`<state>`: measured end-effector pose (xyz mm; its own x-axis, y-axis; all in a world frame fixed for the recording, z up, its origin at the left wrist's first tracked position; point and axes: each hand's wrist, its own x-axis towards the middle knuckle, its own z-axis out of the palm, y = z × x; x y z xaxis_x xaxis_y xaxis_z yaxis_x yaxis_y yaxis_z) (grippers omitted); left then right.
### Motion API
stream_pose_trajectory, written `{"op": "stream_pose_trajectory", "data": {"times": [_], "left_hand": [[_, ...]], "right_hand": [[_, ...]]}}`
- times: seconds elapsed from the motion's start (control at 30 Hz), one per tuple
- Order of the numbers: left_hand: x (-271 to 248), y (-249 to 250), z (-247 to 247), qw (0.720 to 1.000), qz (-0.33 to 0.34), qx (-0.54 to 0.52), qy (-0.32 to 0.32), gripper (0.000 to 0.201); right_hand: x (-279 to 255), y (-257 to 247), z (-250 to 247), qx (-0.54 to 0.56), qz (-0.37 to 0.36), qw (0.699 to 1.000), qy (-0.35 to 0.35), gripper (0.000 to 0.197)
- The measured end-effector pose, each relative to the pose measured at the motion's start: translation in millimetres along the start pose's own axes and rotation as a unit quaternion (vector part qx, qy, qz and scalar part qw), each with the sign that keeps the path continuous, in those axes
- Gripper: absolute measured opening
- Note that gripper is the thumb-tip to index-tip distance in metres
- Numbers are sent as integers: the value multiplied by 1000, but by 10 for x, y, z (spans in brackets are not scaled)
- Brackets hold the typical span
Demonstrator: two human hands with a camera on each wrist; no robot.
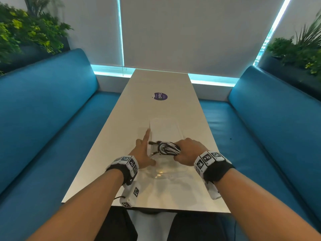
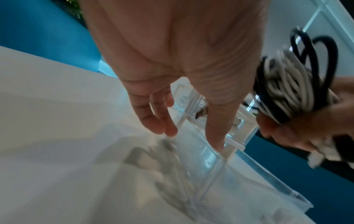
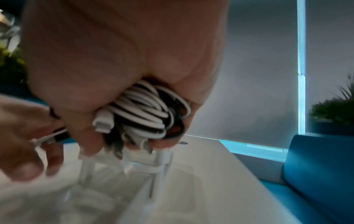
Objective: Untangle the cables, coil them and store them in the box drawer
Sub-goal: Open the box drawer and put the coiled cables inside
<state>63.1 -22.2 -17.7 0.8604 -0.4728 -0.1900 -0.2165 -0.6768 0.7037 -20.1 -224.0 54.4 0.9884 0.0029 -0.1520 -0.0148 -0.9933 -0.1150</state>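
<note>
A bundle of coiled black and white cables [image 1: 167,148] is gripped in my right hand [image 1: 188,152], just above the pulled-out clear drawer [image 1: 171,173] of the clear plastic box [image 1: 165,127]. In the right wrist view my fingers [image 3: 91,142] wrap the cables [image 3: 145,113], and a white connector [image 3: 103,122] sticks out of the coil. My left hand [image 1: 141,152] lies open with straight fingers against the left side of the box. In the left wrist view its fingertips [image 2: 216,141] touch the clear drawer wall [image 2: 214,171], with the cables [image 2: 287,84] to the right.
The box sits mid-width on a long white table [image 1: 156,80] with a purple sticker [image 1: 160,96] farther back. Blue benches [image 1: 43,110] [image 1: 271,119] run along both sides. Plants [image 1: 26,32] stand behind the benches, and the table's near edge is at my lap.
</note>
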Motion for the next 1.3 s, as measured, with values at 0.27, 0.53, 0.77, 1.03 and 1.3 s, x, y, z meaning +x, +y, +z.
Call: {"op": "stream_pose_trajectory", "data": {"times": [0.27, 0.53, 0.77, 1.03, 1.3], "left_hand": [[44, -25, -49, 997, 35, 60, -43, 134], [30, 65, -108, 992, 29, 105, -59, 137], [7, 61, -116, 994, 19, 72, -75, 133], [-16, 115, -103, 992, 5, 102, -67, 133], [-23, 141, -89, 993, 12, 101, -67, 131]], "right_hand": [[-12, 100, 127, -210, 47, 976, -38, 21], [4, -236, 234, -241, 29, 970, -10, 12], [124, -401, 327, -191, 96, 977, -25, 19], [142, -472, 372, -186, 47, 979, -64, 29], [246, -467, 569, -56, 126, 990, -14, 27]]}}
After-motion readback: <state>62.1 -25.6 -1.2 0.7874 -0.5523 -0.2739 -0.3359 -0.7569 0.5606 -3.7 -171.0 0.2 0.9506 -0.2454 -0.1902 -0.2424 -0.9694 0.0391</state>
